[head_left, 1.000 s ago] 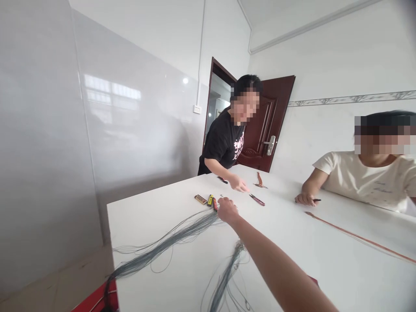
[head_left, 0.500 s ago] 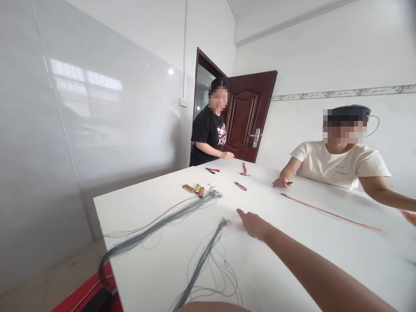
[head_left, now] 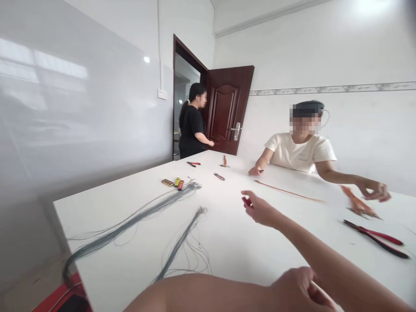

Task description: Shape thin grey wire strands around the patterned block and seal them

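Observation:
My right hand [head_left: 261,211] reaches out over the white table [head_left: 247,247], its fingers pinched on a small red object [head_left: 246,201]. My left hand [head_left: 299,291] sits at the bottom edge with curled fingers, close against my right forearm; what it holds, if anything, is hidden. Two bundles of grey cord lie left of my right hand: a long one [head_left: 136,216] and a shorter looped one [head_left: 183,242].
Three small lighter-like items [head_left: 174,183] lie by the long bundle's end. Red-handled pliers [head_left: 373,236] lie at right, smaller tools [head_left: 193,164] [head_left: 219,176] farther off. A seated person in white [head_left: 300,151] handles orange cords [head_left: 357,204]. Another person in black [head_left: 191,128] stands by the door.
My view swung left and back. My right hand drew back from the lighters and now pinches a red object. My left arm has come into view. The person in black moved toward the door.

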`<state>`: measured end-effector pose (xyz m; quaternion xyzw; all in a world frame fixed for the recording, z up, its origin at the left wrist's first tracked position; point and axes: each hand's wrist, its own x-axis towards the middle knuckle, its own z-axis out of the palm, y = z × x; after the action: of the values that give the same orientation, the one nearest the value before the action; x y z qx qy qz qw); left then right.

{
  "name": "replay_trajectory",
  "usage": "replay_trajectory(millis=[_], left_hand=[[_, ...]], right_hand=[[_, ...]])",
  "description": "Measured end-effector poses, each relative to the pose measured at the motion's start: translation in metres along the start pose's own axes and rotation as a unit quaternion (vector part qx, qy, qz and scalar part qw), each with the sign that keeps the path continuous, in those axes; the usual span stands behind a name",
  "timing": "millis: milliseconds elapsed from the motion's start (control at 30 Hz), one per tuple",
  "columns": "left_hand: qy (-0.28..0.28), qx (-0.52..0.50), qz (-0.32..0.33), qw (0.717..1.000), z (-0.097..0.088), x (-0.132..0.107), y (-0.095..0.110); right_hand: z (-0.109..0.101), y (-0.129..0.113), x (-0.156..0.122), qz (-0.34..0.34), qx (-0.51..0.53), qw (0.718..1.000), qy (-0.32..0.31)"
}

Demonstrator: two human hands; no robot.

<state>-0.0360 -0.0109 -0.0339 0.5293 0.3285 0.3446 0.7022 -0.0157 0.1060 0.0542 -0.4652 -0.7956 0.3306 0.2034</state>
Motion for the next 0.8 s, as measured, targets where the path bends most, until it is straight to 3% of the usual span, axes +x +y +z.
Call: replay_trajectory(millis=[133,300,500,700,800], left_hand=[[-0.017,0.043,0.0,0.999,-0.005,0.02,0.009],[-0.04,0.028,0.031,0.998,0.001,0.009,0.018],[-0.018,0.034,0.033,0.999,0.005,0.002,0.024],[0.007,0.025,0.011,1.0,0.003,0.009,0.01],[0.025,0.023,0.0,0.999,0.001,0.014,-0.001]], right_hand=[[-0.045,0.017,-0.065,-0.029,0.206,0.976,0.059],[-0.059,0.036,-0.123,-0.047,0.327,0.936,0.126],[-0.067,0.052,-0.131,0.0,0.299,0.936,0.187],[-0.069,0.062,-0.127,0.036,0.18,0.936,0.299],[-0.067,0.071,-0.122,0.048,0.241,0.915,0.32]])
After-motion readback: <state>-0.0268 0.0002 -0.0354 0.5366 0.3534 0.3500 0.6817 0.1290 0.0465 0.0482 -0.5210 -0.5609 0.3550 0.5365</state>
